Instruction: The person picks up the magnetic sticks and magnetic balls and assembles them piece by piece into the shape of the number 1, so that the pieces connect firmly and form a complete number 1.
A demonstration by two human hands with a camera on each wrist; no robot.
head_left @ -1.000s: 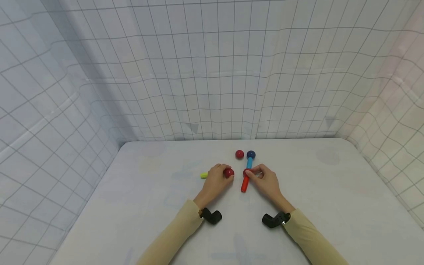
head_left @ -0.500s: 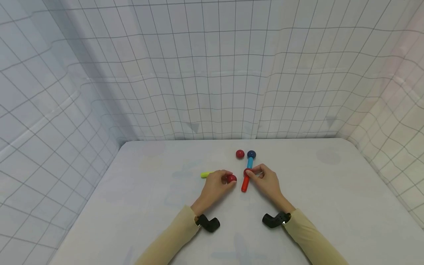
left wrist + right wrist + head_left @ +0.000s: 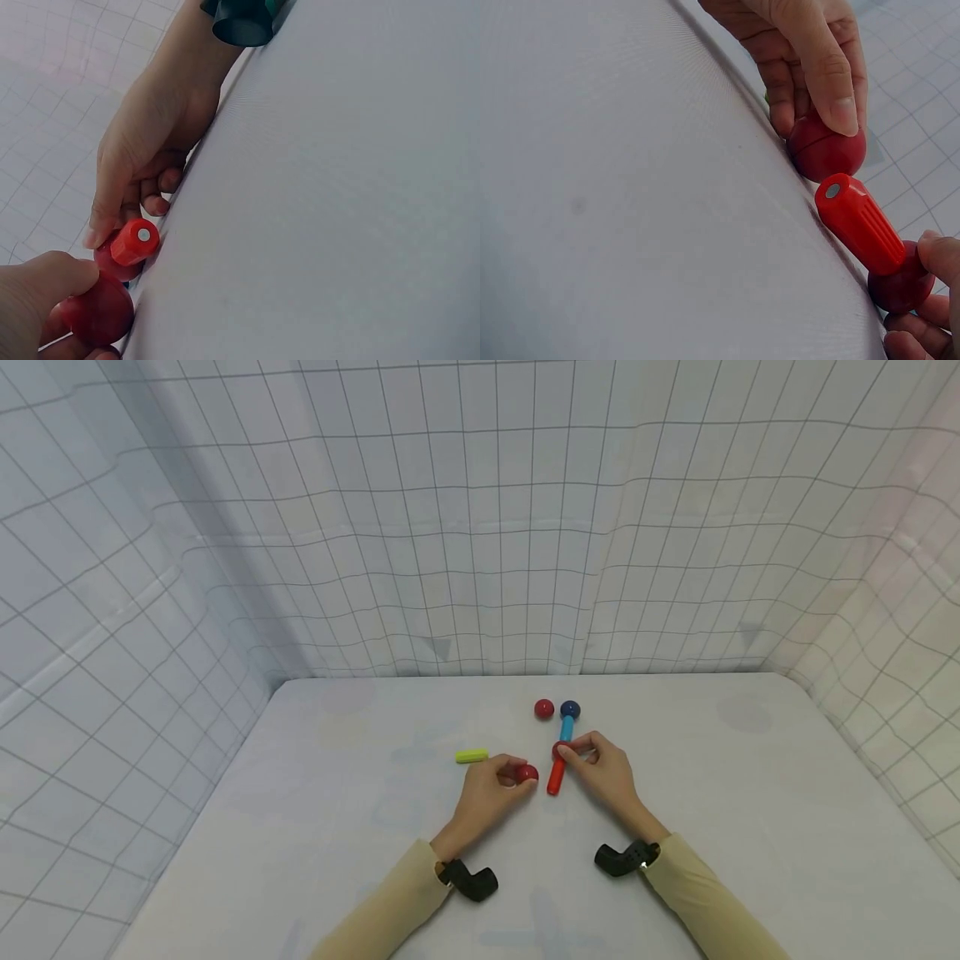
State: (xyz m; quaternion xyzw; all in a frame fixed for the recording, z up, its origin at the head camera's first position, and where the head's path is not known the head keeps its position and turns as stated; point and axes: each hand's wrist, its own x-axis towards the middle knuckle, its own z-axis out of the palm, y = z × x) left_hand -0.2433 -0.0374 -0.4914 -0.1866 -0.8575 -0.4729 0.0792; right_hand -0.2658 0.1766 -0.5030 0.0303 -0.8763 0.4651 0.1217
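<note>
My left hand (image 3: pixel 486 795) holds a glossy red ball (image 3: pixel 528 773) between thumb and fingers, low over the table. To its right, my right hand (image 3: pixel 603 774) pinches another red ball (image 3: pixel 901 289), which joins a light blue stick (image 3: pixel 567 728) to a red stick (image 3: pixel 556 777). A dark blue ball (image 3: pixel 570 709) sits at the far end of the light blue stick. The red stick's near end has a round silvery spot, visible in both wrist views. In the right wrist view, the left hand's ball (image 3: pixel 826 154) appears close to that end; whether they touch I cannot tell.
A loose red ball (image 3: pixel 543 709) lies just left of the dark blue ball. One yellow-green stick (image 3: pixel 472 756) lies beyond the left hand. White grid-patterned curtains (image 3: pixel 480 568) surround the back and sides of the white table (image 3: pixel 337 827).
My left hand has moved nearer to me and slightly right with its red ball, uncovering more of the yellow-green stick. The right hand has stayed on the joined pieces.
</note>
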